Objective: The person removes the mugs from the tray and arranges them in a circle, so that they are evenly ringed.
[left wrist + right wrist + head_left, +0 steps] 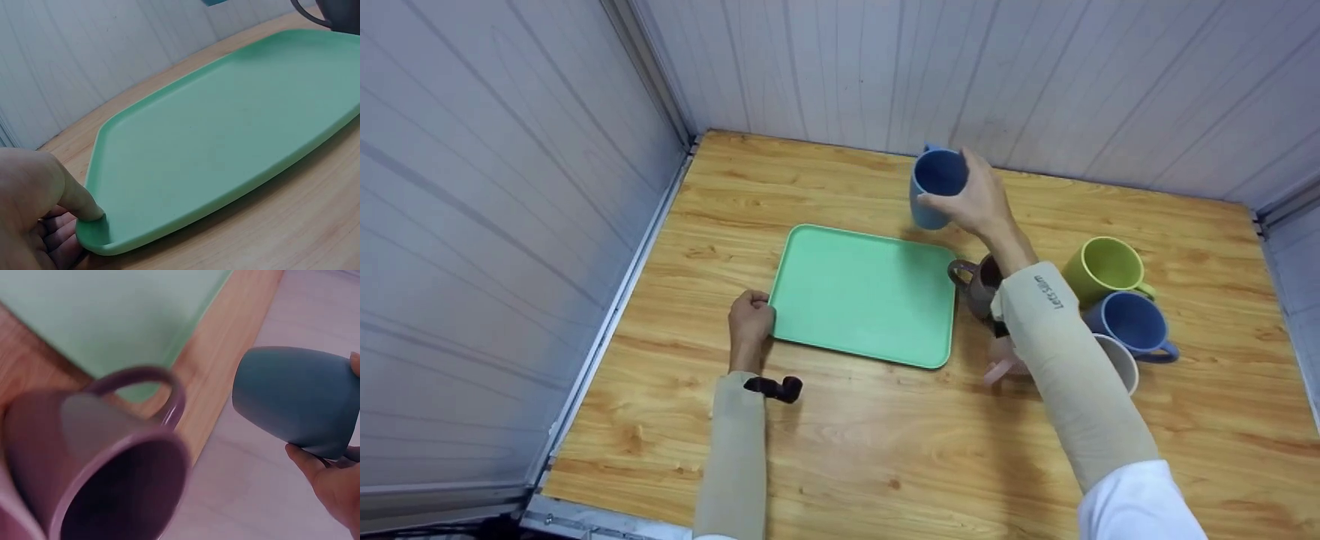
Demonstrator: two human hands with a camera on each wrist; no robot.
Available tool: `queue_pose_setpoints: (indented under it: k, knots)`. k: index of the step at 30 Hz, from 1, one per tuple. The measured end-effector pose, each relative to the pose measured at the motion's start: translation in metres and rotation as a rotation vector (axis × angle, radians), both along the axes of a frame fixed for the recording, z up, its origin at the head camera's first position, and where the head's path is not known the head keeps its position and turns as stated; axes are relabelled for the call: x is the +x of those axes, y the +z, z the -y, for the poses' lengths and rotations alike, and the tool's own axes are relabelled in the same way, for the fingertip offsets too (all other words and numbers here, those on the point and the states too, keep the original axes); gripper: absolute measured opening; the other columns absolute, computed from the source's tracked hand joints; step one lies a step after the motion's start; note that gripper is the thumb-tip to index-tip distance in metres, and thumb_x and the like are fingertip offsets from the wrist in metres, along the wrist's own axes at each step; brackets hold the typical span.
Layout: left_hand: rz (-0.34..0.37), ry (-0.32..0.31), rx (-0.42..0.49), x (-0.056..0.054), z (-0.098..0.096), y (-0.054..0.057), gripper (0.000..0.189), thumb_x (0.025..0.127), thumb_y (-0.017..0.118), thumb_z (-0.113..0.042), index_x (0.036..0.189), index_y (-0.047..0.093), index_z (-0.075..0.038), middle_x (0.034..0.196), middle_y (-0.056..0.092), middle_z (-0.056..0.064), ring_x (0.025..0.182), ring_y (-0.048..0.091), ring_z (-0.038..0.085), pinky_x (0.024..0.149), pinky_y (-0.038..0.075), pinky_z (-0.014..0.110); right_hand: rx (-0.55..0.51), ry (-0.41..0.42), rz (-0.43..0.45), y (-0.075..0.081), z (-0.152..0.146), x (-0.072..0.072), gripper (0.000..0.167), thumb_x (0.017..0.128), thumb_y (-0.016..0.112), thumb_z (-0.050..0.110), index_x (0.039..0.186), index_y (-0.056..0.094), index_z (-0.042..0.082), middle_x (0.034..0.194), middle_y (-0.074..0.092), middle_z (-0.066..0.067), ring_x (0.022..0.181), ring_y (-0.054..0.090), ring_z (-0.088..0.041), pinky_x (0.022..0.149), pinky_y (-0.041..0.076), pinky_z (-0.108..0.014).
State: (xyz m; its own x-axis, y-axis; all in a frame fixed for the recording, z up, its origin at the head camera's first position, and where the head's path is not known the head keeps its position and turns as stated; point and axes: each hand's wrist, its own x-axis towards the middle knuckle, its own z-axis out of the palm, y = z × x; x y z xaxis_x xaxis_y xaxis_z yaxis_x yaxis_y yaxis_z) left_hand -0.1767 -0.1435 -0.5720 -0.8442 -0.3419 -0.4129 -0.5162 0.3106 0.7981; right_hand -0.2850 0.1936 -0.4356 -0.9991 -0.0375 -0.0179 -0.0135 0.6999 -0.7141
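Observation:
My right hand (979, 196) grips a blue mug (928, 202) by its rim, thumb on the near side, beyond the far right corner of a green tray (862, 296). The mug's handle points toward the back wall. In the right wrist view the same blue mug (292, 399) hangs in the air, with fingers at its rim. My left hand (751, 321) holds the tray's near left corner. In the left wrist view the thumb (84, 205) presses on the tray's inside edge and the other fingers curl under its rim. Nothing lies on the tray.
Right of the tray stands a dark brown mug (981, 289), partly behind my right forearm. A pink mug (1006, 358), a yellow-green mug (1076, 279), another blue mug (1129, 322) and a white mug (1121, 364) cluster there. White panel walls (840, 67) bound the wooden table (855, 450).

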Motion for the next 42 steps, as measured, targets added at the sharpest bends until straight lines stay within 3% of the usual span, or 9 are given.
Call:
queue_pose_setpoints:
  k: [10,15,24,34,42]
  knots:
    - [0.010,-0.002,0.022,0.002,0.002,0.001,0.030,0.090,0.039,-0.004,0.114,0.057,-0.006,0.108,0.055,0.010,0.097,0.050,0.024,0.081,0.042,0.034,0.023,-0.052,0.012,-0.009,-0.048,0.006,0.105,0.074,0.076,0.049,0.151,0.022,0.003,0.153,0.028,-0.020,0.139,0.030,-0.036,0.112,0.026,-0.051]
    - [-0.001,-0.004,0.013,0.000,0.001,0.001,0.031,0.090,0.037,-0.004,0.113,0.058,-0.005,0.109,0.056,0.012,0.098,0.051,0.025,0.081,0.043,0.034,0.034,-0.070,0.007,-0.014,-0.071,0.010,0.105,0.073,0.078,0.048,0.150,0.024,0.001,0.149,0.034,-0.022,0.136,0.034,-0.038,0.111,0.028,-0.052]
    - [0.014,-0.015,0.029,0.001,-0.001,0.001,0.031,0.091,0.037,-0.004,0.114,0.058,-0.007,0.110,0.056,0.010,0.098,0.051,0.023,0.081,0.042,0.033,0.043,-0.065,0.099,-0.027,-0.102,0.023,0.108,0.076,0.075,0.047,0.151,0.013,0.001,0.152,0.025,-0.025,0.136,0.030,-0.041,0.110,0.026,-0.055]
    - [0.010,-0.014,0.032,0.000,0.003,0.000,0.030,0.091,0.039,-0.003,0.114,0.058,-0.006,0.107,0.055,0.010,0.095,0.050,0.023,0.079,0.042,0.033,0.083,-0.059,0.129,-0.040,-0.118,0.034,0.112,0.075,0.076,0.047,0.151,0.010,-0.002,0.151,0.023,-0.029,0.137,0.026,-0.045,0.111,0.022,-0.057]
    - [0.022,-0.011,0.025,0.001,0.006,0.001,0.032,0.091,0.039,-0.004,0.116,0.057,-0.006,0.109,0.056,0.010,0.099,0.051,0.023,0.082,0.043,0.034,0.095,-0.043,0.175,-0.036,-0.121,0.038,0.114,0.075,0.076,0.048,0.152,0.006,0.001,0.151,0.021,-0.030,0.137,0.025,-0.046,0.110,0.021,-0.060]
